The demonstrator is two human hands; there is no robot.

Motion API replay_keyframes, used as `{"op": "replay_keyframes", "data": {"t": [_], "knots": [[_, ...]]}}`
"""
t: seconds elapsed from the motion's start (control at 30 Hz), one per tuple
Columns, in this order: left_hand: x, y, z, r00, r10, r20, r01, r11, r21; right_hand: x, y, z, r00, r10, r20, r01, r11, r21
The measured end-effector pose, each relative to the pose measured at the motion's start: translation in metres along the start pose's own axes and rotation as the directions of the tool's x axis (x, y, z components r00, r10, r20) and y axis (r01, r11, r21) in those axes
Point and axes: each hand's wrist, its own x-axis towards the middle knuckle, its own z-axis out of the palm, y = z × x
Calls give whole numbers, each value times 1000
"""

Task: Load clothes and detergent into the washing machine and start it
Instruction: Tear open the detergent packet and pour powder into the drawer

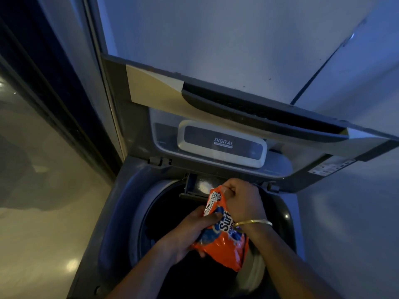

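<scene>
An orange and blue detergent packet (224, 242) is held over the open top-loading washing machine (121, 212). My left hand (190, 234) grips its lower part from the left. My right hand (241, 199), with a gold bangle on the wrist, pinches its top end. That end is tilted toward the pulled-out detergent drawer (198, 186) at the back of the tub, where white powder lies. The drum (168, 214) below is dark; I cannot make out clothes in it.
The machine's lid (237, 117) stands raised against the wall behind, with a "DIGITAL" panel (222, 143) on its underside. A glass door or window with a dark frame (64, 104) runs along the left. A pale wall is on the right.
</scene>
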Motion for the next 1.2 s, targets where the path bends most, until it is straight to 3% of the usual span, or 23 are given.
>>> {"op": "replay_keyframes", "data": {"t": [0.2, 0.43, 0.73, 0.93, 1.2], "knots": [[-18, 20, 28, 995, 99, -5, -98, 987, 129, -36, 2, -42, 993, -61, -105, 86, 965, 246], [-40, 55, 70, 975, 212, 63, -221, 951, 216, -87, -1, -107, 957, -113, -267, 204, 917, 343], [-72, 83, 219, 897, 371, 239, -435, 833, 340, -176, 27, -255, 857, -221, -465, 354, 909, 220], [-70, 88, 337, 819, 440, 368, -569, 703, 426, -235, 73, -356, 756, -211, -620, 360, 925, 125], [-62, 63, 510, 716, 370, 591, -654, 653, 382, -330, 159, -472, 593, -199, -780, 320, 947, 2]]}}
